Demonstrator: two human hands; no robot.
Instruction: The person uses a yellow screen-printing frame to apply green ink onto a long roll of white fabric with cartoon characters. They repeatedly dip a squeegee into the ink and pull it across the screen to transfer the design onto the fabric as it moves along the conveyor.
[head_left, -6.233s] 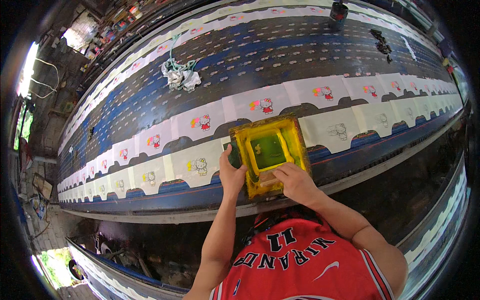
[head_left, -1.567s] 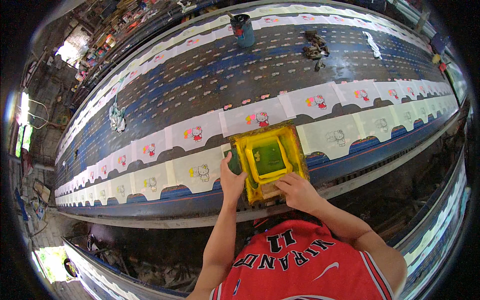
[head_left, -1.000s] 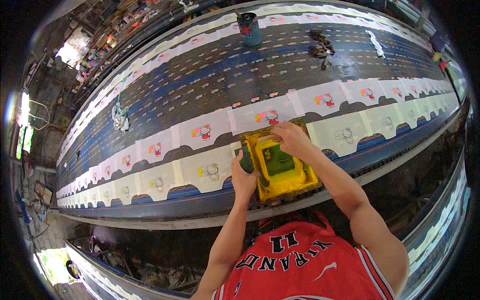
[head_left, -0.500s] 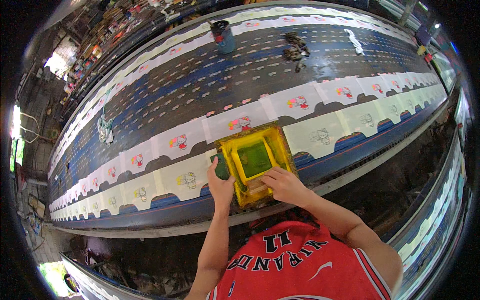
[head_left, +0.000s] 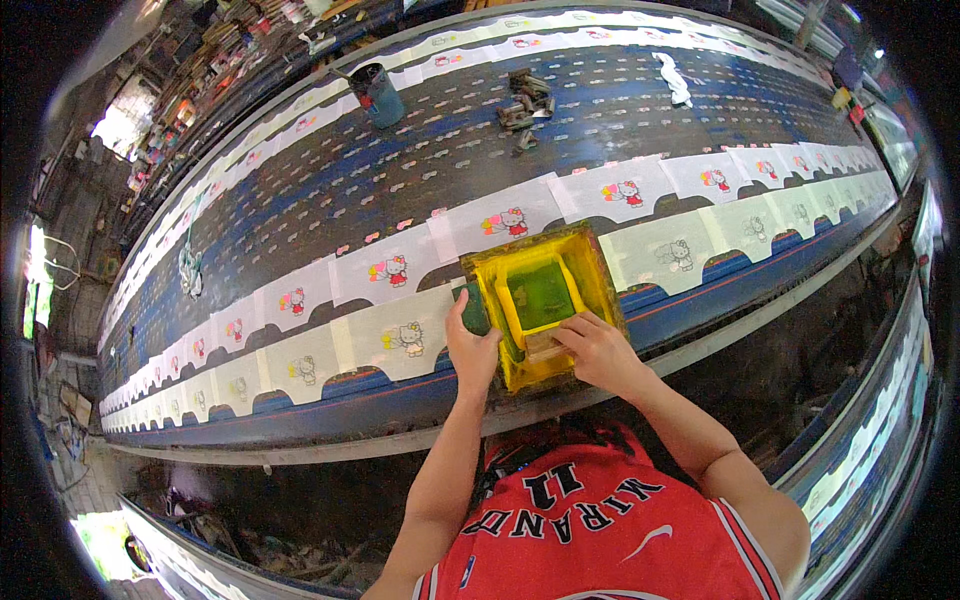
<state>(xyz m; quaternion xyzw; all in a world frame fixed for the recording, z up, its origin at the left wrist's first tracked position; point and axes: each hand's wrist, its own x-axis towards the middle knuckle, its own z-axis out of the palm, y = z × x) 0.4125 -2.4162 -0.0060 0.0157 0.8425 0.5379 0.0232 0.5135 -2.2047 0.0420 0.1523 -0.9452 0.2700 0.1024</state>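
Observation:
A square screen-printing frame (head_left: 606,283), smeared with yellow ink, lies over the near row of pale cloth pieces. Its inner mesh looks green through the ink. At its left side my left hand (head_left: 474,350) is closed around a dark green piece (head_left: 474,310) at the frame's edge. My right hand (head_left: 603,353) grips a squeegee (head_left: 545,346) with a light wooden handle, low inside the frame. Cloth printed with a cartoon cat and yellow balloons (head_left: 405,340) is left of the frame; on the right, a cloth piece (head_left: 675,255) bears only the outline.
On the long dark table (head_left: 300,210) stand a blue bucket (head_left: 380,98), a dark crumpled heap (head_left: 524,105) and a white rag (head_left: 674,82). A greyish rag (head_left: 190,270) lies far left. Behind the frame runs a row of coloured prints (head_left: 510,222). Another table (head_left: 850,480) is at right.
The view has shifted, so the frame and near cloth appear farther right and the bucket farther left. Both hands keep their holds, and the frame stays between the same cloth pieces.

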